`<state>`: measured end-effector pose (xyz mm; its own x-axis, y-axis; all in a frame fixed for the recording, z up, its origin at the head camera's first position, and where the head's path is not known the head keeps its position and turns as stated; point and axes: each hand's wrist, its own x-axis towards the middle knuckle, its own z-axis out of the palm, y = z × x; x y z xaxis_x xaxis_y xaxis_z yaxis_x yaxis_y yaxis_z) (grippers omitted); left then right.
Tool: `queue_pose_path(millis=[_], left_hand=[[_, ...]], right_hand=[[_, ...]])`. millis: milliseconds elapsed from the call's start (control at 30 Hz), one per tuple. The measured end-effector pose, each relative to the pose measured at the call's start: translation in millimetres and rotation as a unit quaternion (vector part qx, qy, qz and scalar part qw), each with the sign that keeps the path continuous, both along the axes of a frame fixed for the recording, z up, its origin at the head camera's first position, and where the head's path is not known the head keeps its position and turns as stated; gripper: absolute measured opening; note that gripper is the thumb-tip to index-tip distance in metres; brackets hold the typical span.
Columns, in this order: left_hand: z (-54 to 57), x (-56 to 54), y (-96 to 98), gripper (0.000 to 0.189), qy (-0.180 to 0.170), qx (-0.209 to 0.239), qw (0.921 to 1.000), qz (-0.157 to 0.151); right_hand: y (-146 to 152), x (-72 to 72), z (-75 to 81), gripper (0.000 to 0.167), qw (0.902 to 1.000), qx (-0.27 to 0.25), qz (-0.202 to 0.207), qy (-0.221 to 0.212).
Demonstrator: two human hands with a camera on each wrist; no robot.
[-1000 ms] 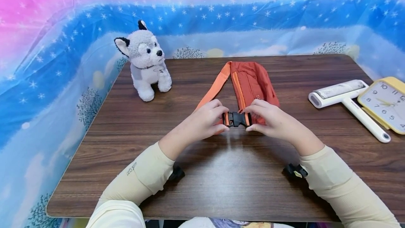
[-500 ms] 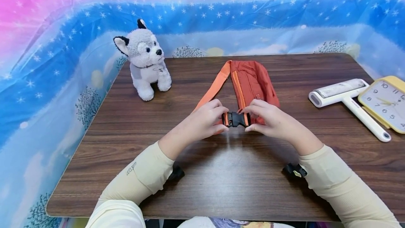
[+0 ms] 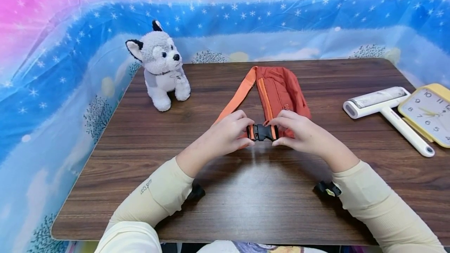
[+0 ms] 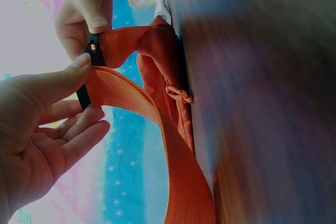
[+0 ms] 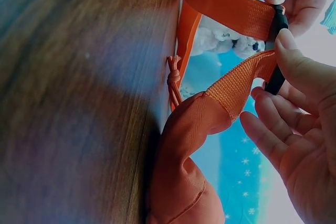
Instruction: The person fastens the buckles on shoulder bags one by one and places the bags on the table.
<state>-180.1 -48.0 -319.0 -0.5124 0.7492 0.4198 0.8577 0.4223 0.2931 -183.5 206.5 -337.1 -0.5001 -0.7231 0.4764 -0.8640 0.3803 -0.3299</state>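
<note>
A rust-red waist bag lies on the table, its orange strap looping round to the left. Between my hands, a black side-release buckle is held above the tabletop with its two halves joined end to end. My left hand pinches the buckle's left end, thumb on one edge and fingertips on the other. At the opposite end my right hand pinches in the same manner. In the left wrist view the webbing hangs down from the buckle. Whether the buckle is fully clicked in cannot be told.
A grey and white plush husky sits at the back left of the wooden table. To the right lie a white lint roller and a yellow-framed clock, close together. A snowflake-patterned cloth surrounds the far edges.
My right hand has shifted very slightly left with its buckle end between one second and half a second ago. Since then both hands and the bag look still.
</note>
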Motion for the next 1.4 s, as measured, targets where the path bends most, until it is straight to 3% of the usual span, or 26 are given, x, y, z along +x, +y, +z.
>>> queue_pose_path(millis=[1400], left_hand=[[0.7, 1.2, 0.3, 0.038, -0.003, -0.009, 1.0, -0.001]], right_hand=[[-2.8, 0.5, -2.0, 0.045, 0.9998, -0.006, 0.008, 0.018]])
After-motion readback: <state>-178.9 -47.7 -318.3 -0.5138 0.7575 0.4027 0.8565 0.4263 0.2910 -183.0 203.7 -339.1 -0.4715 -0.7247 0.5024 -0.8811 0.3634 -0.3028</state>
